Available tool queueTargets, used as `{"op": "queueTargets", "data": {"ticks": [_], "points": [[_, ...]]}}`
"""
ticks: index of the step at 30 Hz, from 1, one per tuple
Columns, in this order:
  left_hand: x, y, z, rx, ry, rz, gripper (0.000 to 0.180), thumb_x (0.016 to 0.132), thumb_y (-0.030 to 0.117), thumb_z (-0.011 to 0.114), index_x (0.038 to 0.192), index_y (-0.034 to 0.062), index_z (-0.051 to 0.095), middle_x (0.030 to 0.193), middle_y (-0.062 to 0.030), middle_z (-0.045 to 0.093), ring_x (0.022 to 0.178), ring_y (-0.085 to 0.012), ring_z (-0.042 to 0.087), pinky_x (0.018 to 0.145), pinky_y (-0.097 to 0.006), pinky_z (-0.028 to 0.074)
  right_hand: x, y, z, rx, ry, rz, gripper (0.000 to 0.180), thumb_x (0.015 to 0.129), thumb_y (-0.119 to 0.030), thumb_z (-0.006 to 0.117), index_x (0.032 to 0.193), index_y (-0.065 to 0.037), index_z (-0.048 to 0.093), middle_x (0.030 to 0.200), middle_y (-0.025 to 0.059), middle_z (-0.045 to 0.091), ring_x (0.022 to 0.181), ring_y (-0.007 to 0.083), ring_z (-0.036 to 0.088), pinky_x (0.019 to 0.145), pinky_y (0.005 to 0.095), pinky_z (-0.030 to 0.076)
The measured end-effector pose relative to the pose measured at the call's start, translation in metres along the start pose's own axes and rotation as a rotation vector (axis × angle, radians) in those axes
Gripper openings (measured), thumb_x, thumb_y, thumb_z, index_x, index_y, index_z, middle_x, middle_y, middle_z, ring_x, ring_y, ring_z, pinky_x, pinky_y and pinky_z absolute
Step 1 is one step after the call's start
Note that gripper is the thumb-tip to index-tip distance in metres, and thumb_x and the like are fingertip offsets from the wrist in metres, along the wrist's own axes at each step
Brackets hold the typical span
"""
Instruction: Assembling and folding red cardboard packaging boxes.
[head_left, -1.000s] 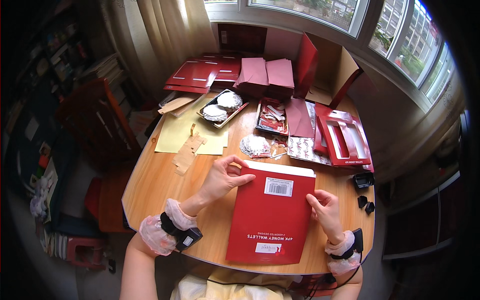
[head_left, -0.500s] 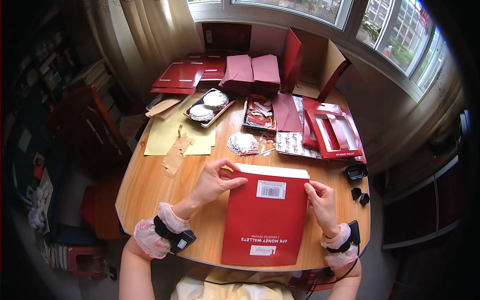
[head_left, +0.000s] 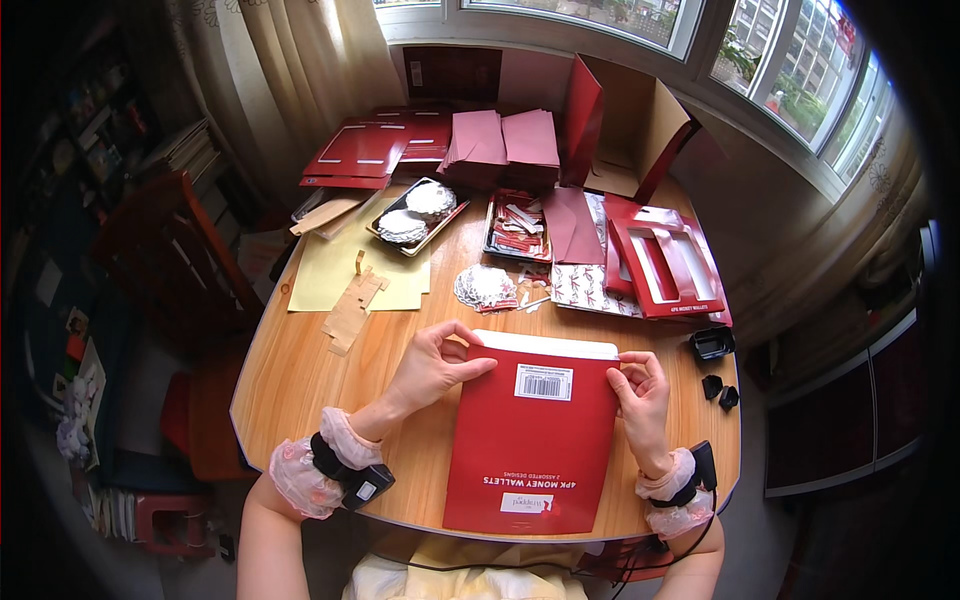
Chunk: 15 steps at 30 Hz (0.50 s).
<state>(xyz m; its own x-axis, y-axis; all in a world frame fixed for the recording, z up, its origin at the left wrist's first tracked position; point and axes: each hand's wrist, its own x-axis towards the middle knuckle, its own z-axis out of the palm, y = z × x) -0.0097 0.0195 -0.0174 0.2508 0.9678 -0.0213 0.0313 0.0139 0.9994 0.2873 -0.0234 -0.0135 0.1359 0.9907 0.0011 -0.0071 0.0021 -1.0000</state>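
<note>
A big red card sleeve [head_left: 535,440] lies flat on the near part of the round wooden tabletop [head_left: 300,380], right in front of the person. The left hand [head_left: 432,362] pinches its far left corner with thumb and fingers closed on the edge. The right hand [head_left: 642,395] grips its right edge near the far corner, fingers curled around it. A white strip runs along the far edge of the sleeve, with a white sticker just below it. Farther away on the left lies a yellow paper sheet [head_left: 335,270] with small brown card pieces [head_left: 352,305] on it. Far in the middle sits a metal tray [head_left: 415,212], and to the right an open red box [head_left: 665,262].
</note>
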Motion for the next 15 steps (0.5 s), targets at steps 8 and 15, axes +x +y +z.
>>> {"op": "queueTargets", "data": {"ticks": [8,15], "points": [[0.005,-0.011,-0.007,-0.083,-0.028,-0.053,0.018,0.087,0.008,0.074,0.097,0.0011,0.061,0.087,-0.013,0.073,0.078,-0.0132,0.07,0.065,-0.022,0.056,0.007,-0.005,-0.009,0.072,-0.148,0.105,0.014,0.095,-0.007,0.064,0.106,-0.006,0.056,0.086,0.0005,0.065,0.063,0.0001,0.055,0.044,0.0144,0.033],[0.004,0.004,-0.01,-0.038,-0.108,-0.162,0.018,0.089,0.012,0.074,0.098,0.0009,0.063,0.09,-0.0136,0.074,0.08,-0.0129,0.07,0.066,-0.024,0.055,0.012,-0.006,-0.023,0.174,-0.276,0.278,0.01,0.095,-0.009,0.063,0.101,-0.008,0.056,0.085,-0.002,0.064,0.06,-0.0009,0.052,0.045,0.0145,0.033]]}}
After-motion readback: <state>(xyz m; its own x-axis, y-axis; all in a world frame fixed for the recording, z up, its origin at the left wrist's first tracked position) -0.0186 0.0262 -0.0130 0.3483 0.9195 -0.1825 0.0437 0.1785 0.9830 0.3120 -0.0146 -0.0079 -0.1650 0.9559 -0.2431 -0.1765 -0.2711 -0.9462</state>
